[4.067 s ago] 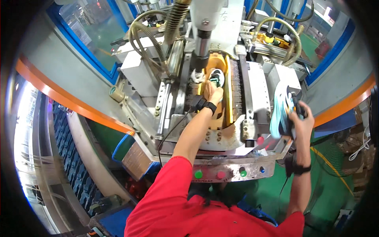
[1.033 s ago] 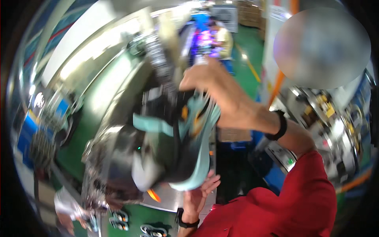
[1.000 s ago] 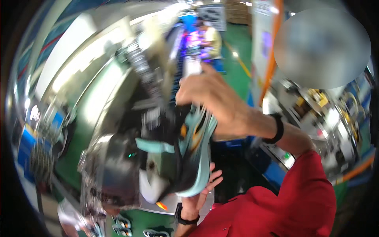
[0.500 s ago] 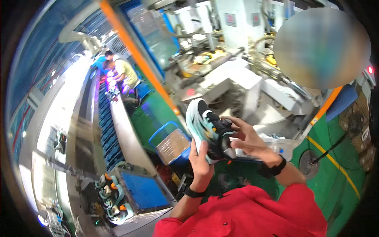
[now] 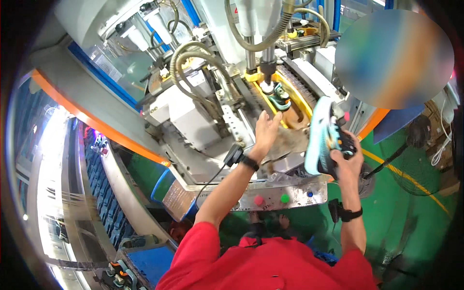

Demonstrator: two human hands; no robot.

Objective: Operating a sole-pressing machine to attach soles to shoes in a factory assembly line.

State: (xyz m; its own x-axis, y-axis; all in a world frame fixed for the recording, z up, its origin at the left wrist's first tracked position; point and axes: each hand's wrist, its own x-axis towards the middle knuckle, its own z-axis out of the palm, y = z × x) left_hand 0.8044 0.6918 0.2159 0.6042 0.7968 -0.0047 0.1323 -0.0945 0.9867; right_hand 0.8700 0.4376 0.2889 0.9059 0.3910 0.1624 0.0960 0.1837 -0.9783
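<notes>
one shoe [image 5: 280,98] set in yellow trough [image 5: 298,99] | another shoe [image 5: 320,137] grasped by right hand [image 5: 349,163], not yet set down | left hand [image 5: 267,134] released, nothing held, near trough

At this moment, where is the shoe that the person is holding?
In the head view, the shoe is right of centre, gripped in the right hand; in the picture it appears just above the blue button.
</notes>
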